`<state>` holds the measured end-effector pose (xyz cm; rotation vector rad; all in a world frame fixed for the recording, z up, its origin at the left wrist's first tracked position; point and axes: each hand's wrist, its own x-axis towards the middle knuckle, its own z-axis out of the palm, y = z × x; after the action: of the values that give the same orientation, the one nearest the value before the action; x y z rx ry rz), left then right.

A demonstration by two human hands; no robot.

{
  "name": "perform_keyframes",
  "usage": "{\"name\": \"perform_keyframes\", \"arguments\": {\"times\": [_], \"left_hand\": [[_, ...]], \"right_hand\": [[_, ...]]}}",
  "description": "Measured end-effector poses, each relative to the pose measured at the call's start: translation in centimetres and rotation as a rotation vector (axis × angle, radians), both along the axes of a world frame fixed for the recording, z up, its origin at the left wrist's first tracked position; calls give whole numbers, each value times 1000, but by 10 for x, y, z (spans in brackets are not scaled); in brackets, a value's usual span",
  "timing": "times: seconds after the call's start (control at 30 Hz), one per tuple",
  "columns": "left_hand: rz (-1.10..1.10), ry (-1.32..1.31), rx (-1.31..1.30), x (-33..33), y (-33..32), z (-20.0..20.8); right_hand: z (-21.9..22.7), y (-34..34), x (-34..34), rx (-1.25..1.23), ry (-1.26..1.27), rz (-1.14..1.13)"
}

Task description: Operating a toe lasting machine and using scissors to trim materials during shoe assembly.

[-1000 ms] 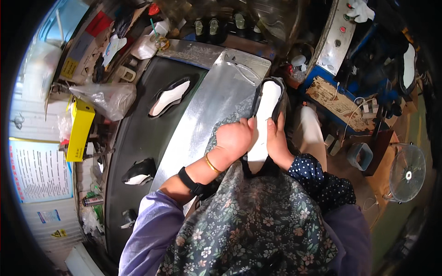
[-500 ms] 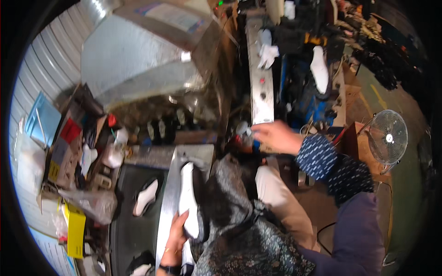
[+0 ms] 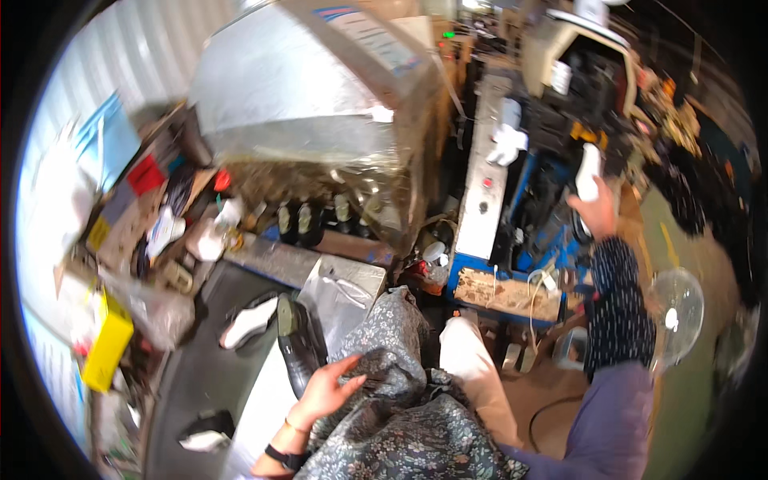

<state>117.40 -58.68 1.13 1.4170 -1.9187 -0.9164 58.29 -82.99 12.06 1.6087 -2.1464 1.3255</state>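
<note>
My left hand (image 3: 326,390) is over the patterned apron on my lap, fingers spread and nothing in them. Just beyond its wrist and fingers, a black shoe (image 3: 300,352) with an olive-toned end lies along the edge of the pale metal ledge (image 3: 256,408). Out to the right, my right hand (image 3: 598,212) has its fingers round a white-soled shoe (image 3: 589,164) on the blue-framed machine (image 3: 552,192); the palm hides the shoe's lower part. On the dark belt (image 3: 172,392) at left lie a white-and-black shoe (image 3: 250,322) and another shoe (image 3: 204,436).
A large sheet-metal hood (image 3: 296,88) stands ahead, with several dark shoes under its edge. Cluttered boxes and a yellow box (image 3: 108,340) line the left side. A narrow metal panel (image 3: 484,176) bears a red button and a white glove (image 3: 506,146). A round fan (image 3: 676,320) stands at right.
My left hand has let go of the white-soled shoe it held; a black shoe now lies beside it. My right hand has moved forward and right onto the machine's shoe. The view has shifted.
</note>
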Motion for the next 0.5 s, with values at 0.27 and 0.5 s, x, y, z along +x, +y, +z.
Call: {"name": "perform_keyframes", "arguments": {"times": [0.27, 0.5], "left_hand": [[-162, 913, 287, -102, -73, 14], [8, 443, 186, -68, -67, 23]], "right_hand": [[-25, 151, 185, -147, -223, 714], [-56, 166, 269, 567, -1380, 1359]]}}
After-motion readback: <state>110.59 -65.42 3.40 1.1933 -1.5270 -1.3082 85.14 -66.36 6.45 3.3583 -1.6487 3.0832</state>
